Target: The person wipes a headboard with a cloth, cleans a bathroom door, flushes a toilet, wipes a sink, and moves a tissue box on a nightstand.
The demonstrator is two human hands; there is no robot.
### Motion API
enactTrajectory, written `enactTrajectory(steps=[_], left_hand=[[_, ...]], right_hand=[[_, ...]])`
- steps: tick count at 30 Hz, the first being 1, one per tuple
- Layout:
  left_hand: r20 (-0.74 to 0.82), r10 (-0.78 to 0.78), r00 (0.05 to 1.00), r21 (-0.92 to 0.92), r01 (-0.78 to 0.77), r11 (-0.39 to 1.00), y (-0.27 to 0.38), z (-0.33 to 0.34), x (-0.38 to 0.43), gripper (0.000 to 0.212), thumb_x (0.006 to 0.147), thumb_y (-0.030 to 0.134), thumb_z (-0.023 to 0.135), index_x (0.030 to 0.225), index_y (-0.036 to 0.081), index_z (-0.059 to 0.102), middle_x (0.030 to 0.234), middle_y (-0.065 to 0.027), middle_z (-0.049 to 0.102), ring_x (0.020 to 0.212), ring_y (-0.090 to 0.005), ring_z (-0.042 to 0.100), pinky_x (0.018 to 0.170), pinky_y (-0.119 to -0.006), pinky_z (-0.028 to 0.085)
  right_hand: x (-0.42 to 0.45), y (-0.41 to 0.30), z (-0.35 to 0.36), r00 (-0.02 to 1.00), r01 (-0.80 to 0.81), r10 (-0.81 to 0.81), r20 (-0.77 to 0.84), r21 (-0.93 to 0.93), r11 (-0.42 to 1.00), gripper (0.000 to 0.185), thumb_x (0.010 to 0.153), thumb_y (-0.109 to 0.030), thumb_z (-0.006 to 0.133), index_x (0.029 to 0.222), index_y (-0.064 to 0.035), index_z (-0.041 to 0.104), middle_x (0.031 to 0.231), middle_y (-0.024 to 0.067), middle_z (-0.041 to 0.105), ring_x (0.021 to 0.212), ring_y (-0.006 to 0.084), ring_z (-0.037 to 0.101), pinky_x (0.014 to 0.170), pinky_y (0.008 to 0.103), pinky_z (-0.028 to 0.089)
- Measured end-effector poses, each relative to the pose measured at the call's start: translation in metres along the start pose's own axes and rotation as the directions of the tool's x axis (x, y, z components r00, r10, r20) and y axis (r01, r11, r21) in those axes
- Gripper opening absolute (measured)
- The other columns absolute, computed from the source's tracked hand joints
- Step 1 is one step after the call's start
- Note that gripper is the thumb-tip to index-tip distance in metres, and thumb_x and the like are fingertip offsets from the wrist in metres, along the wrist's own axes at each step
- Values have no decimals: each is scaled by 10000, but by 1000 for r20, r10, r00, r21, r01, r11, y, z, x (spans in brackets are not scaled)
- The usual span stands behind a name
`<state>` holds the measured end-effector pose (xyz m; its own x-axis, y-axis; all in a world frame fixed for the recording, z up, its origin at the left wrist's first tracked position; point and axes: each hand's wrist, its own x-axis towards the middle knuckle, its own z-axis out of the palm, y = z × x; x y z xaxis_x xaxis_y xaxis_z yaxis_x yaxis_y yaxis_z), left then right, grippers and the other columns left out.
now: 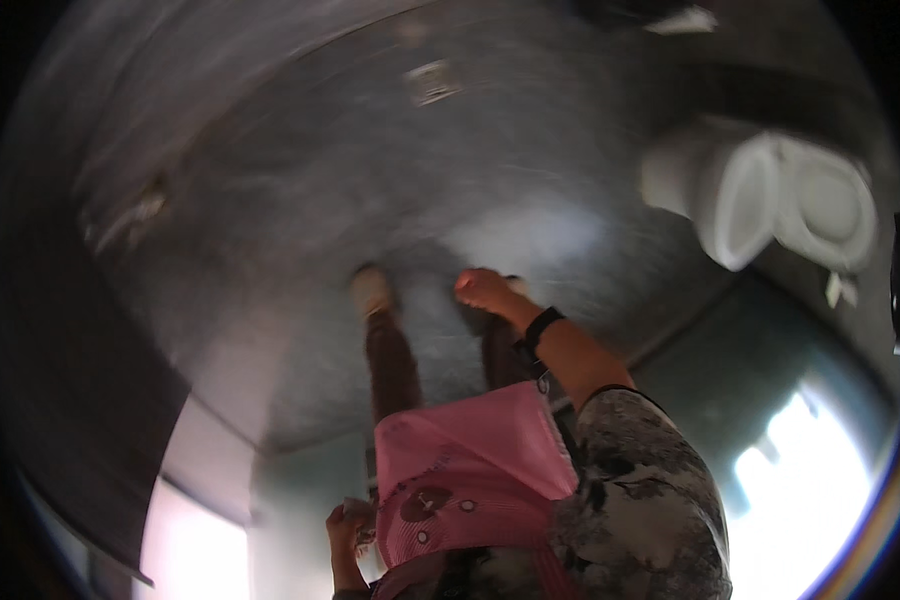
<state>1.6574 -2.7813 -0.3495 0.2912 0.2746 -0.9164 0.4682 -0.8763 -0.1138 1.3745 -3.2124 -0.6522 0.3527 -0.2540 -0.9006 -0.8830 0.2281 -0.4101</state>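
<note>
My right hand (484, 289) hangs in front of my body above one foot, its fingers curled in; no held thing shows in it. A black band sits on that wrist. At lower left, beside the pink apron (465, 465), my left hand (345, 525) is curled around a small pale object (358, 510), too blurred to name. The printed apron covers my front over a patterned grey top. Both feet stand on the grey floor (330, 187).
A white toilet (829, 199) with its lid raised stands at the right. A pale square floor fitting (431, 81) lies ahead of my feet. Blurred small things (146, 206) are at the left. Bright openings show at lower left and lower right, and a dark panel (67, 375) rises at the left.
</note>
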Motion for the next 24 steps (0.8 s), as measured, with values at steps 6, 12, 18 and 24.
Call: enactTrajectory(steps=[6,12,18,24], left_hand=[[62,187,980,-111,-179,977,73,-14,-63,209,625,-17,551,823,-34,614,745,-61,594,626,-197,600,538,-338,492],[46,427,903,-58,-425,903,127,34,-149,238,699,6,507,910,-39,608,845,-135,643,697,-257,649,580,-375,544],[94,640,762,158,-647,746,148,112,-243,180,610,-7,569,789,1,592,735,-19,546,629,-166,524,571,-297,438],[175,672,719,270,-692,670,179,181,-287,293,602,14,590,887,-25,646,801,-42,614,684,-167,555,610,-303,455]], right_hand=[[-211,51,-76,919,-390,369,-137,-193,900,252,792,-296,616,717,-62,673,742,119,674,750,318,661,714,423,523],[-344,138,-64,930,-284,278,-238,10,959,327,872,-317,511,1069,-76,609,1058,156,655,1002,330,618,769,444,519],[-450,203,-95,934,-169,179,-310,62,984,333,934,-307,430,1107,-99,624,1119,148,636,1008,320,614,800,427,513],[-536,261,-122,749,-232,579,-324,689,686,343,879,-353,514,898,-51,674,778,111,676,713,278,659,708,386,525]])
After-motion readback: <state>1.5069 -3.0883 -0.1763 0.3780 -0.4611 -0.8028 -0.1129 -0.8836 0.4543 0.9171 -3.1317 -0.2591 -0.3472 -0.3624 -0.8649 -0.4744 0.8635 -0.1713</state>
